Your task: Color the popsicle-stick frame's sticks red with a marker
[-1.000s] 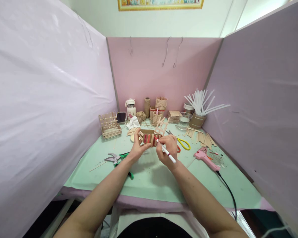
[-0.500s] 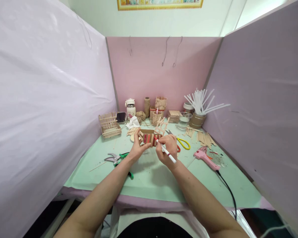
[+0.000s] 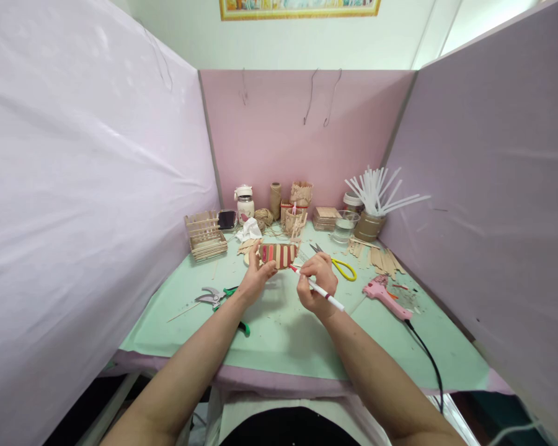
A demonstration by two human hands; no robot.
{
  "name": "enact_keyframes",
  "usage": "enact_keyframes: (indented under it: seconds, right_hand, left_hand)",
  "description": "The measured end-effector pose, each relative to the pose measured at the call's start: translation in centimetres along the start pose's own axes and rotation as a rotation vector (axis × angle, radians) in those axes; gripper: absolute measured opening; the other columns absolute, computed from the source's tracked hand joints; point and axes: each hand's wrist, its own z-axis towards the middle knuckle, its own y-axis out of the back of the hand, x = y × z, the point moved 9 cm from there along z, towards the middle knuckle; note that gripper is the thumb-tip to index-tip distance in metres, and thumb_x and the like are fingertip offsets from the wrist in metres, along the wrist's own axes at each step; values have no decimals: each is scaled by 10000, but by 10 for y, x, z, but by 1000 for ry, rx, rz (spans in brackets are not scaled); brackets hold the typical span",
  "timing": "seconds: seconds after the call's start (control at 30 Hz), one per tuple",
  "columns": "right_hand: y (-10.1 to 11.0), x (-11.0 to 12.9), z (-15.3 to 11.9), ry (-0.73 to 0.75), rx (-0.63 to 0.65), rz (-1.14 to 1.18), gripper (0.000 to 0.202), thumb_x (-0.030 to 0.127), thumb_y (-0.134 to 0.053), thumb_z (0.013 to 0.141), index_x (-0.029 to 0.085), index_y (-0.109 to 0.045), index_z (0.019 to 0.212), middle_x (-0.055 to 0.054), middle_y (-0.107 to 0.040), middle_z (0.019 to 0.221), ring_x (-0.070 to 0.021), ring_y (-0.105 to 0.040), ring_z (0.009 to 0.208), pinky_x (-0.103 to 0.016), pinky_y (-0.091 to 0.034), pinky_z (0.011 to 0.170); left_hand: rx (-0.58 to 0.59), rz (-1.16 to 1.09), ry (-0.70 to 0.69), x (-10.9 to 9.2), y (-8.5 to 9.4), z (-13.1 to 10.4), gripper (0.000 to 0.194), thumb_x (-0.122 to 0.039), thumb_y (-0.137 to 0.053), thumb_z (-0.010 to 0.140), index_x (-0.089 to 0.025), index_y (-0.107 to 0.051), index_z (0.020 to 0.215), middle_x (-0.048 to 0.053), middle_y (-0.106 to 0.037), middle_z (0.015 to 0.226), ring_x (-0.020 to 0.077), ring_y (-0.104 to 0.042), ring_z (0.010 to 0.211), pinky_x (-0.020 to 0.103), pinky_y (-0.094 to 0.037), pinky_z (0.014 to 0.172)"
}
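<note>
My left hand (image 3: 256, 276) is closed on the left end of a small craft-stick box (image 3: 279, 255), its thumb along the lower edge. Red, brown and plain wood stripes cover the side of the box that faces me. In my right hand (image 3: 318, 280) is a white marker (image 3: 328, 296), pinched between the fingers. Its red tip lies at the lower right edge of the striped side; whether it touches the wood, I cannot tell. Yellow-handled scissors (image 3: 344, 269) lie just beyond my right hand. Below my left forearm lie green-handled pruning shears (image 3: 212, 298), partly covered.
A pink glue gun (image 3: 385, 296) with a black cord lies on the right. Behind it are loose craft sticks (image 3: 385, 259), a water cup (image 3: 345, 228) and a holder of white glue sticks (image 3: 370, 225). A stick basket (image 3: 207, 243) stands at the left. Fabric walls enclose three sides.
The box has tilted so its striped side faces me more fully and its inside no longer shows. My right hand has moved slightly right and down with the marker.
</note>
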Motion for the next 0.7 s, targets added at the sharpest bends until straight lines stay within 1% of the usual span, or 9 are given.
enact_keyframes:
  seconds: [0.1, 0.2, 0.27, 0.33, 0.47, 0.5, 0.57, 0.63, 0.7]
  right_hand:
    - [7, -10, -2, -76, -73, 0, 148, 102, -523, 861, 241, -524, 910, 10, -583, 766, -175, -576, 706, -383, -464, 733]
    - [7, -19, -5, -123, -84, -14, 171, 130, -529, 910, 238, -552, 1040, -35, -620, 892, -206, -621, 843, -380, -508, 734]
    - [6, -22, -6, -116, -78, -36, 202, 150, -541, 930, 237, -563, 1111, -58, -638, 968, -216, -637, 911, -389, -533, 761]
    - [4, -24, -8, -107, -63, -63, 235, 163, -527, 958, 244, -570, 1175, -67, -655, 999, -218, -651, 937, -395, -549, 779]
    - [2, -32, -12, -170, -34, -73, 272, 184, -447, 1018, 263, -543, 1260, -55, -694, 982, -195, -680, 872, -393, -571, 793]
    - [0, -33, -12, -172, -21, -73, 261, 207, -466, 1020, 261, -529, 1267, -67, -704, 1023, -203, -689, 906, -407, -574, 826]
    - [-5, -32, -11, -130, 34, -77, 298, 295, -566, 992, 256, -491, 1278, -115, -696, 1176, -245, -684, 1067, -463, -560, 923]
    - [-14, -30, -11, -74, 121, -93, 455, 395, -677, 924, 254, -449, 1292, -160, -652, 1314, -299, -620, 1240, -537, -515, 1017]
    - [-23, -31, -12, -51, 203, -120, 576, 445, -740, 866, 259, -420, 1307, -176, -619, 1383, -325, -539, 1347, -582, -473, 1073]
  left_hand:
    - [23, -85, 94, 4, -2, 0, 805, -471, -771, 788, -391, -333, 1459, 85, -479, 1533, 274, -576, 1297, 482, -448, 1065]
    - [63, -148, 148, 6, -5, 0, 739, -507, -760, 790, -384, -403, 1426, 78, -548, 1486, 267, -602, 1268, 478, -431, 1079]
    - [77, -178, 156, 6, -6, 0, 741, -523, -771, 779, -389, -423, 1420, 69, -559, 1484, 261, -613, 1256, 475, -419, 1096]
    - [87, -197, 139, 5, -7, 0, 758, -517, -790, 766, -386, -431, 1420, 64, -563, 1483, 255, -618, 1254, 469, -407, 1118]
    - [136, -214, 71, -1, -14, -1, 877, -474, -837, 739, -395, -370, 1477, 63, -512, 1533, 251, -593, 1305, 458, -378, 1166]
    - [133, -216, 56, -2, -14, -1, 918, -462, -847, 733, -415, -337, 1495, 56, -479, 1560, 248, -577, 1327, 456, -375, 1173]
    - [115, -214, 40, -2, -13, -2, 984, -442, -862, 723, -458, -277, 1514, 41, -408, 1607, 241, -550, 1356, 454, -372, 1180]
    - [107, -207, 35, -1, -12, -1, 1020, -438, -875, 707, -463, -254, 1516, 48, -375, 1620, 243, -550, 1353, 457, -378, 1177]
    - [102, -196, 26, 0, -11, -1, 1045, -443, -888, 684, -434, -256, 1516, 73, -384, 1603, 254, -557, 1340, 457, -392, 1166]
